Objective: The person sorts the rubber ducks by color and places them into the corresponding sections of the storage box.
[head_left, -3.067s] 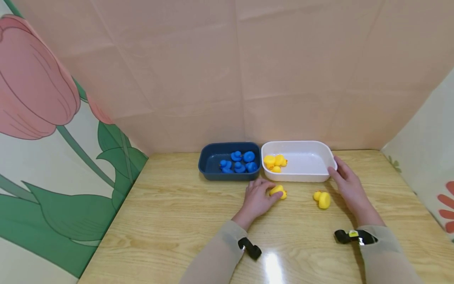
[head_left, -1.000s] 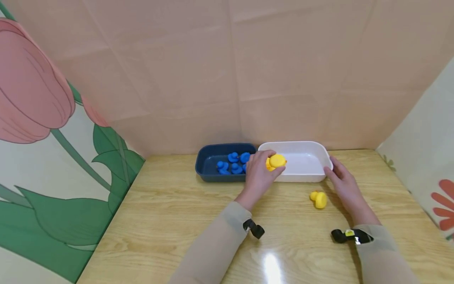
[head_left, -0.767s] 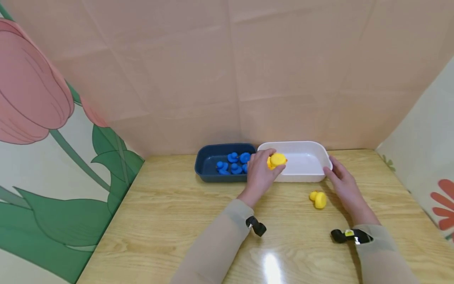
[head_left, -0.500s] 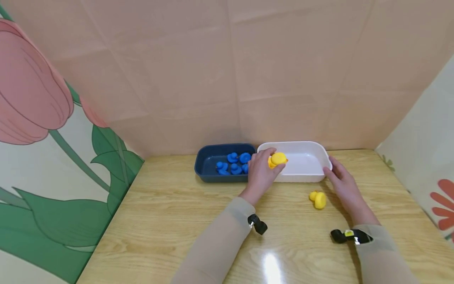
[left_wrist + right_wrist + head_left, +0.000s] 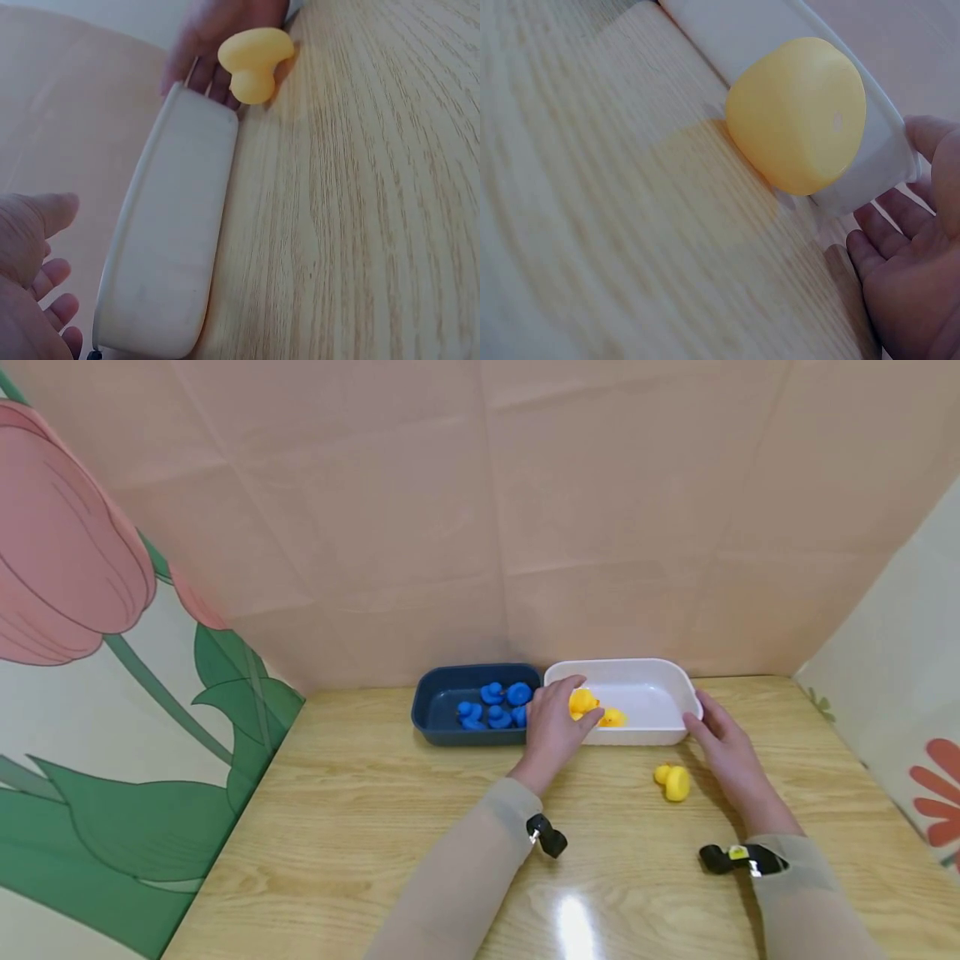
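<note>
My left hand (image 5: 564,710) hovers over the left front corner of the white tray (image 5: 660,737), fingers relaxed and holding nothing. Yellow ducks (image 5: 613,717) lie in the tray just past its fingertips. In the left wrist view the left hand (image 5: 30,292) shows straight, empty fingers beside the white tray (image 5: 172,247). My right hand (image 5: 705,720) rests open against the tray's right end. One yellow duck (image 5: 672,782) lies on the table in front of the tray, close to my right hand. It also shows as the yellow duck (image 5: 799,112) and the yellow duck (image 5: 253,60).
A dark blue tray (image 5: 435,717) with several blue ducks (image 5: 495,706) stands against the white tray's left side. Pink backdrop walls close the table's back, a tulip-print panel the left side, another panel the right. The wooden table (image 5: 375,827) stretches toward me.
My left hand carried a yellow duck from the table up over the white tray and let it go. The duck now lies in the tray. My right hand stayed at the tray's right end.
</note>
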Action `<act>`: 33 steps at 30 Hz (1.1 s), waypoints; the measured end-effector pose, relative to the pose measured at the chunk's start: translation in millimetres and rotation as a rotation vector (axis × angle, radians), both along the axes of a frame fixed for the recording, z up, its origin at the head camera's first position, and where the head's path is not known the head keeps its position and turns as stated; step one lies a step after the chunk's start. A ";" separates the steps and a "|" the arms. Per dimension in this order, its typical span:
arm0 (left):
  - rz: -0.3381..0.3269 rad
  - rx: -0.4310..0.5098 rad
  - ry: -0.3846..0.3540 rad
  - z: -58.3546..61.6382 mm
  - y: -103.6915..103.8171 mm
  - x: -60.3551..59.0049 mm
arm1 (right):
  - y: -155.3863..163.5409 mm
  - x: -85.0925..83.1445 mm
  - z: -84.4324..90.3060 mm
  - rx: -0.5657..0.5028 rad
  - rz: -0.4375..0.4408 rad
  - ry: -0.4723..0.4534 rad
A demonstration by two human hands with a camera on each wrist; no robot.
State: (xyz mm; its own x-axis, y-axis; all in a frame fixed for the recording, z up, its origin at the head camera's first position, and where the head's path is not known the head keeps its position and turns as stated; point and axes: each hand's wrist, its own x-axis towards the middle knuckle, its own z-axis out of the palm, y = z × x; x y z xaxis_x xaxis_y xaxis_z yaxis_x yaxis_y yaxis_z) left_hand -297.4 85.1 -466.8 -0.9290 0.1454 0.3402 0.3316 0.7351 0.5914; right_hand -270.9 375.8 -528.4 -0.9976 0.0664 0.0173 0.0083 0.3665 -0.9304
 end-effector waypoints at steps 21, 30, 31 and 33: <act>-0.086 0.076 0.000 4.8 8.3 33.2 | 1.5 1.8 2.0 -0.016 0.004 -0.015; -0.173 0.116 -0.084 1.9 14.4 58.3 | 2.9 2.2 2.1 -0.010 -0.002 0.005; -0.182 0.116 -0.078 1.2 14.9 60.4 | 2.8 2.3 1.8 -0.010 -0.002 0.017; -0.195 0.107 -0.055 -1.6 15.9 63.5 | 2.2 2.1 0.9 -0.010 0.000 0.045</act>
State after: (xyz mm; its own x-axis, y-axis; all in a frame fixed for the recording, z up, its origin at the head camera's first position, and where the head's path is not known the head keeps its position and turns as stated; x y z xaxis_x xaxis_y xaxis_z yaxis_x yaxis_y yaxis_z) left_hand -233.8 101.1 -468.4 -0.9043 0.2902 0.3130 0.4266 0.5920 0.6838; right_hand -268.8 378.0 -527.5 -0.9959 0.0666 0.0614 -0.0337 0.3572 -0.9334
